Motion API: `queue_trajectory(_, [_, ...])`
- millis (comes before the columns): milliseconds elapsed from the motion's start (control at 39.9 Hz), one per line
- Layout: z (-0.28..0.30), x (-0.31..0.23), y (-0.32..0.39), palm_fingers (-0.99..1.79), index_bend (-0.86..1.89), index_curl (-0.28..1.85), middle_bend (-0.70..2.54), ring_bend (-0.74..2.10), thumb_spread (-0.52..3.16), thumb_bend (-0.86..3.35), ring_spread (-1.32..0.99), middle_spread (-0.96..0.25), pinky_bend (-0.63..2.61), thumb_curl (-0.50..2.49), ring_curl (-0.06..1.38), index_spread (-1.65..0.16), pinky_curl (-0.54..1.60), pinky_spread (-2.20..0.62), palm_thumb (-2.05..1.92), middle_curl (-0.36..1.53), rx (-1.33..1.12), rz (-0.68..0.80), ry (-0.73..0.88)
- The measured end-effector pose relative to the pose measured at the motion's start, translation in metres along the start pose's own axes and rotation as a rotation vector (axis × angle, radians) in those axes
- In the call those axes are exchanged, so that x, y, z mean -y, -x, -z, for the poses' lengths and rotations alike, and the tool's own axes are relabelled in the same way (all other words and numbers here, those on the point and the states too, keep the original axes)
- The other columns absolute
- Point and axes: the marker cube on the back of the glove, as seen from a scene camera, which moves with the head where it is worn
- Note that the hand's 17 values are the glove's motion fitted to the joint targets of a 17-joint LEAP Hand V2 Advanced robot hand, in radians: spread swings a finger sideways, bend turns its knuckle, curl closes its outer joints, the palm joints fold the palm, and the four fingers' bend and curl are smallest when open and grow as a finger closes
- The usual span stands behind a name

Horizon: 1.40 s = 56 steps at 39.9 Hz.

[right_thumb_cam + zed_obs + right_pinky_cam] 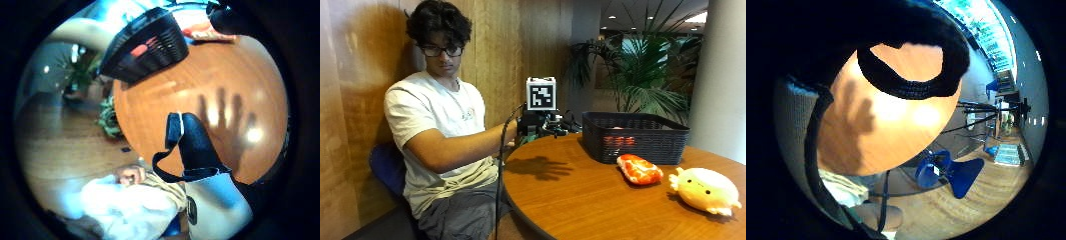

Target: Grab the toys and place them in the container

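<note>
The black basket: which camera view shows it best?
The outside view shows the black basket best: it stands whole on the round table, something red inside. The thumb side palm view catches one slatted wall of it at the table's far edge. The little finger side palm view does not show it.

A round wooden bench (896, 130) fills the middle of the view, its bare orange-brown top carrying the shadow (858, 112) of a spread hand. A black strap (911, 85) of the glove loops across the bench's far part. Beyond the edge lies a wooden floor (971, 200) with a blue chair (948, 172) on it. A person's pale shirt (843, 187) shows beside the bench.
</note>
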Motion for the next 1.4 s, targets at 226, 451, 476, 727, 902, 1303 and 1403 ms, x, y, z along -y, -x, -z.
queue_trajectory(226, [0.003, -0.001, 0.002, 0.12, 0.32, 0.15, 0.14, 0.21, 0.93, 0.13, 0.01, 0.01, 0.58, 0.11, 0.05, -0.23, 0.18, 0.07, 0.17, 0.04, 0.058, 0.013, 0.003])
queue_trajectory(451, [-0.001, -0.002, 0.001, 0.08, 0.33, 0.21, 0.16, 0.24, 1.18, 0.11, 0.01, 0.01, 0.63, 0.18, 0.09, -0.28, 0.22, 0.08, 0.16, 0.08, 0.068, -0.007, -0.003])
queue_trajectory(476, [-0.001, -0.002, 0.000, 0.08, 0.33, 0.22, 0.16, 0.24, 1.20, 0.11, 0.01, 0.01, 0.63, 0.18, 0.09, -0.28, 0.22, 0.08, 0.16, 0.09, 0.084, -0.011, -0.002])
queue_trajectory(727, [-0.001, 0.024, -0.020, 0.05, 0.34, 0.27, 0.17, 0.27, 1.30, 0.08, 0.02, 0.01, 0.65, 0.23, 0.12, -0.30, 0.25, 0.09, 0.17, 0.13, 0.019, -0.091, 0.013])
queue_trajectory(902, [0.008, 0.086, -0.044, 0.01, 0.28, 0.29, 0.18, 0.30, 1.34, 0.10, 0.02, 0.01, 0.68, 0.27, 0.15, -0.30, 0.27, 0.09, 0.22, 0.16, -0.077, -0.117, 0.031])
queue_trajectory(1303, [-0.014, 0.214, -0.059, -0.26, 0.01, 0.19, 0.11, 0.35, 1.32, 0.04, 0.02, 0.02, 1.02, 0.32, 0.20, -0.27, 0.37, 0.07, 0.23, 0.17, -0.128, 0.109, 0.242])
queue_trajectory(1403, [-0.048, 0.236, -0.060, -0.30, -0.01, 0.16, 0.11, 0.34, 1.31, 0.03, 0.02, 0.03, 1.09, 0.33, 0.21, -0.27, 0.39, 0.06, 0.24, 0.17, -0.111, 0.139, 0.342])
